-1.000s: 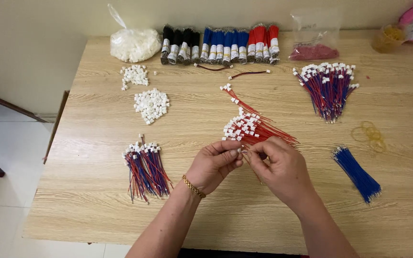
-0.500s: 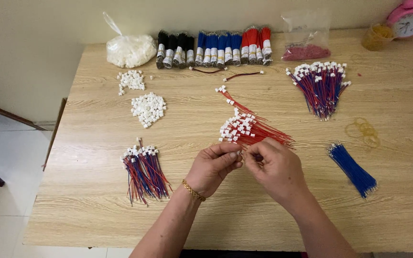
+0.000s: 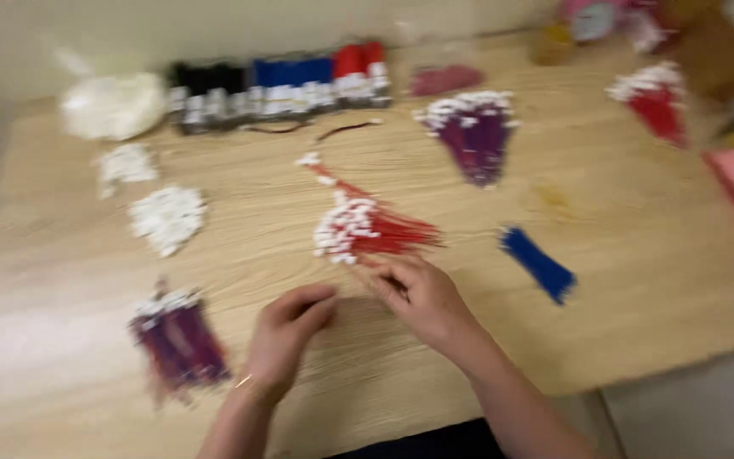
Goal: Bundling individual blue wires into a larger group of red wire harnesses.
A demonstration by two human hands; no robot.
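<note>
The view is heavily blurred, so fine detail is lost. Both hands are hovering low over the pale wooden tabletop (image 3: 639,280), close together near its front edge. The left hand (image 3: 286,336) is lying with its fingers (image 3: 316,304) curled loosely inward; whether anything is pinched in them I cannot tell. The right hand (image 3: 422,297) is sitting just beside it, its fingers (image 3: 384,276) bent and reaching toward the bundle of red wires with white connectors (image 3: 363,229), which is lying on the tabletop just beyond the fingertips. The fingertips are looking very near the closest wire ends, but the blur is hiding whether they are touching or gripping any.

A purple-looking bundle of wires with white tips (image 3: 178,336) is lying to the left of the left hand, near the front edge. A short bundle of blue wires (image 3: 539,265) is resting to the right of the right hand. Farther back, two small heaps of white connectors (image 3: 166,219) are sitting at the left, and another wire bundle (image 3: 473,136) is lying at centre right. Along the back edge a row of black, blue and red spools (image 3: 278,81) is standing beside a white bag (image 3: 112,106). A further red bundle (image 3: 656,98) is lying at the far right.
</note>
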